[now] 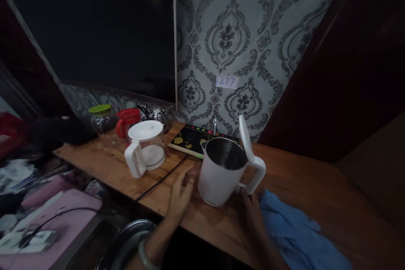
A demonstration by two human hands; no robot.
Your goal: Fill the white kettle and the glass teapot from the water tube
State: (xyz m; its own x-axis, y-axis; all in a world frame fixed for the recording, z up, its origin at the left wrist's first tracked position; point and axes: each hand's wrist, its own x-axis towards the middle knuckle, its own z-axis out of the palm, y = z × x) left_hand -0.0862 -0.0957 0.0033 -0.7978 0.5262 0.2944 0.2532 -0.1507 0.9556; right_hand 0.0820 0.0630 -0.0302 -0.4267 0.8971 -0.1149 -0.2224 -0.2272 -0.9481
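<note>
Two hands flank a single white kettle [217, 183], which is stood upright on the wooden counter [294, 177], just in front of the black cooktop [190, 136] and toward its right end. The kettle's long axis is kept close to vertical; its spout [204, 146] is turned to the left, toward the cooktop, and its handle [260, 173] to the right, away from it. Between the hands the relation is unequal: by the right hand [251, 209], placed to the right of the cooktop and nearer the person, the lower end of the handle is reached, so this hand is judged the better set for the handle. Its fingers are partly hidden there, and whether a firm grip is taken cannot be told. The left hand [182, 190] is held in front of the cooktop, just beside the kettle's left wall, with fingers apart, loosely curved, and nothing seen in them; contact with the wall cannot be made out. The lid [245, 137] is raised above the handle side. To the left of the cooktop a white-lidded glass jug [150, 152] is placed, and to its right, nearer the person, a blue cloth [294, 230] is laid.
</note>
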